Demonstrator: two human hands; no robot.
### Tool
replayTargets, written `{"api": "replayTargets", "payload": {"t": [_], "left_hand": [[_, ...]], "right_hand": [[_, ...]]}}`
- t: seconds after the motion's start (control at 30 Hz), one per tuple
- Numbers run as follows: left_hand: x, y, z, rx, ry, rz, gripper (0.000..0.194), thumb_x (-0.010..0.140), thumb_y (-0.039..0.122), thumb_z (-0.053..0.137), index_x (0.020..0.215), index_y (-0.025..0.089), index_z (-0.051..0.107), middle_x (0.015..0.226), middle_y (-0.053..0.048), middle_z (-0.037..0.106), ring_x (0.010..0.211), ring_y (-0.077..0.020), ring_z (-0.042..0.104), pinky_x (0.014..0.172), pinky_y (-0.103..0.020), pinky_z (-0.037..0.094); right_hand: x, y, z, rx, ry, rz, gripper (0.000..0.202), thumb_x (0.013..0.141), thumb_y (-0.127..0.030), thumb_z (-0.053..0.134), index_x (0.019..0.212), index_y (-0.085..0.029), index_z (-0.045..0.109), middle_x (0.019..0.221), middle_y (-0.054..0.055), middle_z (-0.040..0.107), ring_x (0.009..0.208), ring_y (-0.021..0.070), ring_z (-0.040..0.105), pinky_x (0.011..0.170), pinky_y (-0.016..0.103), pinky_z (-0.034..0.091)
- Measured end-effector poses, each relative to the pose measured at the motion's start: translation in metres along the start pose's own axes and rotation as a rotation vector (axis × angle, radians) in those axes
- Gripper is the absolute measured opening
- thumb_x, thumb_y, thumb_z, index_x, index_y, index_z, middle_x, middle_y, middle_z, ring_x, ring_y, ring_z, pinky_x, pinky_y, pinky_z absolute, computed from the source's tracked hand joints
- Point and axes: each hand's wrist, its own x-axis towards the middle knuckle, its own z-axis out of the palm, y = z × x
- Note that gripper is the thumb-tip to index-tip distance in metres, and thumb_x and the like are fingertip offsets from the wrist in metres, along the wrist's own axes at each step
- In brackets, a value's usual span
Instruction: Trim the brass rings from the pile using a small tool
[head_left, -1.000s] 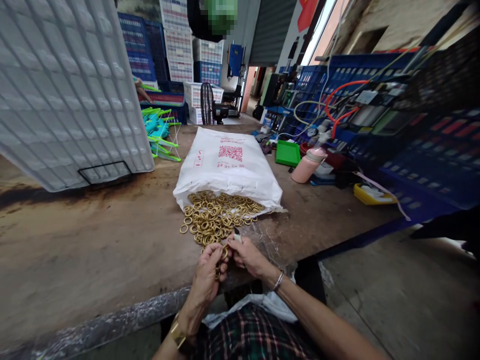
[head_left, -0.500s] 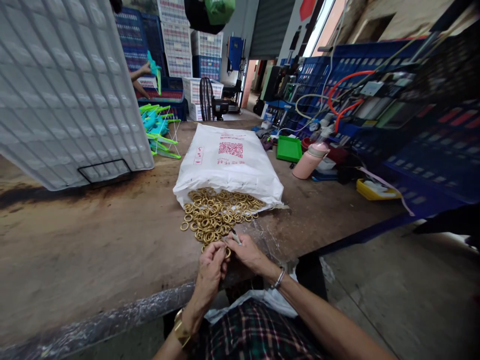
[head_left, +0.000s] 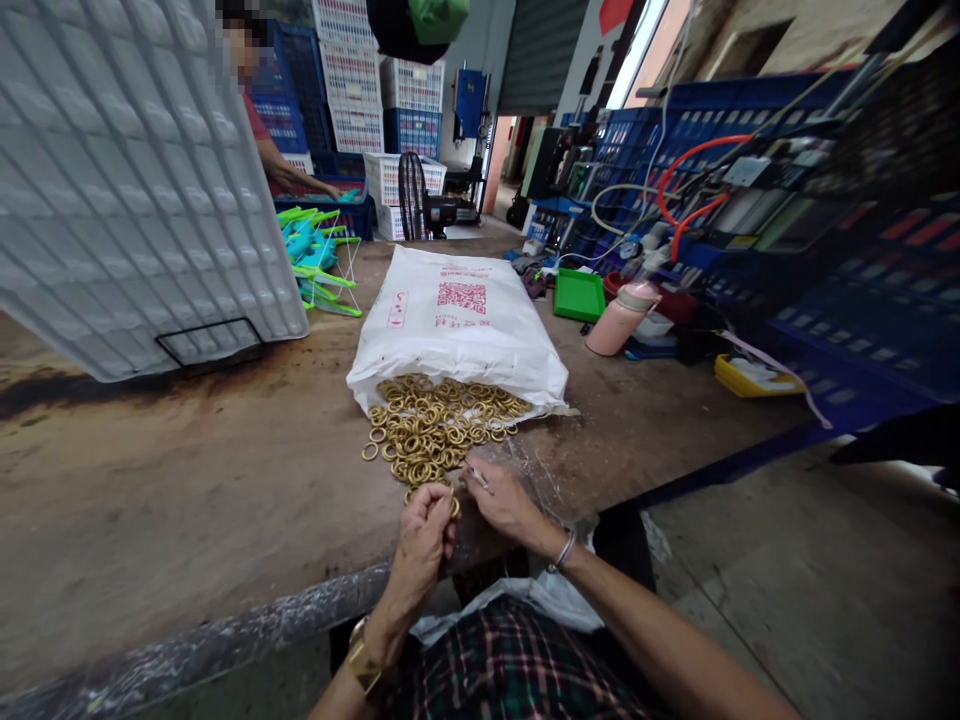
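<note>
My left hand is closed at the table's front edge, with a gold-coloured ring pinched between thumb and fingers. Just to its right, my right hand is closed around a small pale tool; its kind is too small and covered to tell. A short gap separates the two hands. Directly beyond them lies a loose heap of gold-coloured rings. These spill from the open mouth of a white woven sack with red print, lying flat on its side.
A large whitish ribbed plastic container stands on the table at left, beside bright green and turquoise pieces. To the right are a green tray, a pink bottle and a yellow tray. A co-worker's arm reaches into a crate behind.
My right hand has moved slightly right, away from my left hand, with the small tool. My left hand stays put with the ring. The co-worker's hand has lowered into the crate.
</note>
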Motion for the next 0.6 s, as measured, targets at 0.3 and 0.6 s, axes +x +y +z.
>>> {"api": "replayTargets", "payload": {"t": [0.3, 0.6], "left_hand": [[0.0015, 0.0039, -0.0003, 0.061, 0.009, 0.017, 0.033, 0.077, 0.052, 0.056, 0.076, 0.019, 0.048, 0.052, 0.009, 0.043, 0.039, -0.0048, 0.032, 0.036, -0.015, 0.026], [0.0048, -0.0008, -0.0024, 0.058, 0.025, -0.005, 0.036, 0.073, 0.053, 0.058, 0.076, 0.019, 0.048, 0.052, 0.009, 0.043, 0.038, -0.0043, 0.032, 0.035, -0.015, 0.026]], "right_hand": [[-0.0098, -0.0032, -0.0014, -0.379, -0.176, -0.125, 0.020, 0.076, -0.010, 0.043, 0.086, -0.018, 0.058, 0.074, 0.003, 0.061, 0.066, 0.0134, 0.050, 0.060, 0.024, 0.028], [-0.0108, 0.0011, 0.0030, -0.471, -0.241, -0.132, 0.021, 0.077, -0.011, 0.042, 0.089, -0.017, 0.058, 0.077, 0.004, 0.064, 0.067, 0.0137, 0.053, 0.060, 0.024, 0.028]]}}
